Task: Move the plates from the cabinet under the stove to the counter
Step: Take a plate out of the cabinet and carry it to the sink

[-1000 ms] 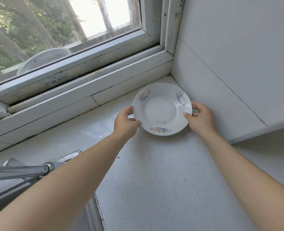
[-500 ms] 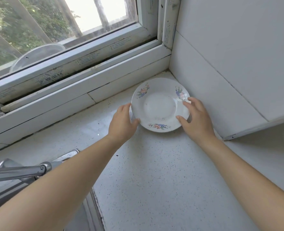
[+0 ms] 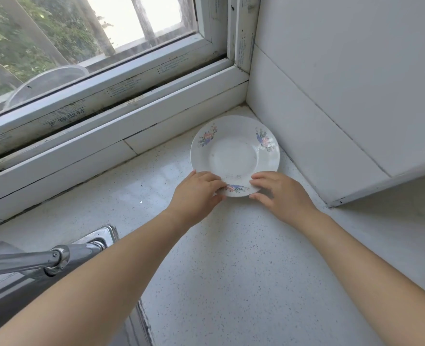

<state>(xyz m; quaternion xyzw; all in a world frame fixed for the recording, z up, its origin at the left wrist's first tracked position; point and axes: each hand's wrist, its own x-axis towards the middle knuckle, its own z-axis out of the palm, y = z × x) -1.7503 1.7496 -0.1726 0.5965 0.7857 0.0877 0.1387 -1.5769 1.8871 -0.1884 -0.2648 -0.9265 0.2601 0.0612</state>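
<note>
A white plate (image 3: 234, 156) with small flower prints on its rim lies flat on the speckled white counter (image 3: 231, 270), tucked into the far corner by the window. My left hand (image 3: 196, 193) has its fingers laid over the plate's near rim on the left. My right hand (image 3: 279, 193) pinches the same near rim from the right, fingers on top and thumb at the edge. The two hands almost meet at the flower print closest to me.
A tiled wall (image 3: 331, 121) rises just right of the plate, with a ledge jutting out lower right. The window sill (image 3: 106, 146) runs behind it. A chrome faucet (image 3: 31, 260) and the sink edge (image 3: 101, 236) are at the lower left.
Both hands slid from the plate's left and right sides round to its near rim. The plate now sits deeper in the corner.
</note>
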